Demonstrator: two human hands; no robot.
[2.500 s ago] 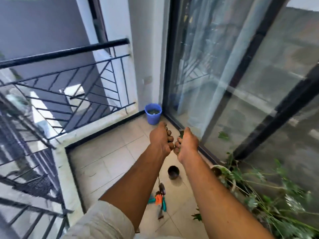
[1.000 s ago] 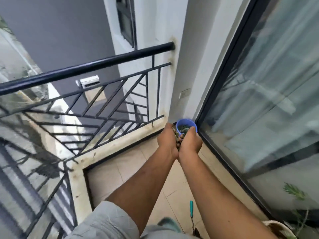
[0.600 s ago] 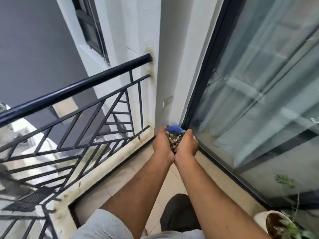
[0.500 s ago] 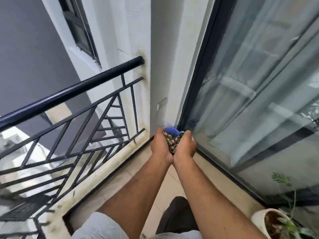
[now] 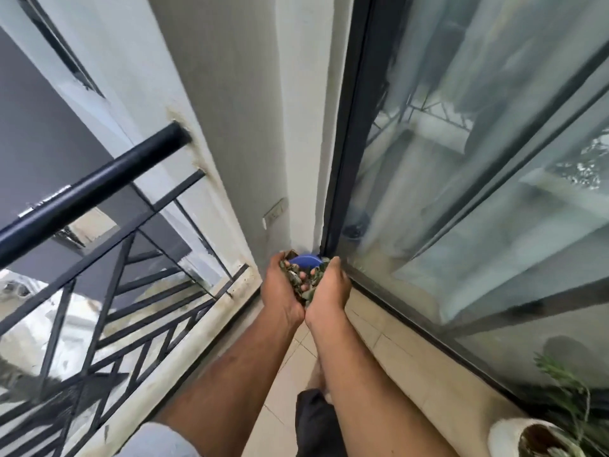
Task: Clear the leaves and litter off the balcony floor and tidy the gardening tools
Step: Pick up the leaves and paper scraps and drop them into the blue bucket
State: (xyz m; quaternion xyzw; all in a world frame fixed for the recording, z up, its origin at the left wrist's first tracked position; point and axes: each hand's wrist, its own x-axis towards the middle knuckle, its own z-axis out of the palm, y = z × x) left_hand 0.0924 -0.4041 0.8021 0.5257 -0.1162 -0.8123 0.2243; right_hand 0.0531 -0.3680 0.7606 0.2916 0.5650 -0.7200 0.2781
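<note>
My left hand [image 5: 283, 291] and my right hand [image 5: 329, 293] are cupped side by side, wrists touching, and hold a pile of dry leaves and litter [image 5: 301, 280] between them. Just beyond my fingertips a blue bucket [image 5: 305, 259] stands in the corner where the white wall meets the glass door frame. Only the bucket's rim shows; my hands hide the rest. The leaves sit right at that rim.
A black metal railing [image 5: 89, 189] runs along the left over a low white kerb [image 5: 184, 351]. The sliding glass door [image 5: 461, 192] fills the right side. A white pot with a green plant [image 5: 534, 437] stands at the lower right. Beige floor tiles [image 5: 290, 384] lie below my arms.
I have walked towards the corner with the leaves cupped in both hands. The blue bucket has come close, and my hands have opened slightly over its rim.
</note>
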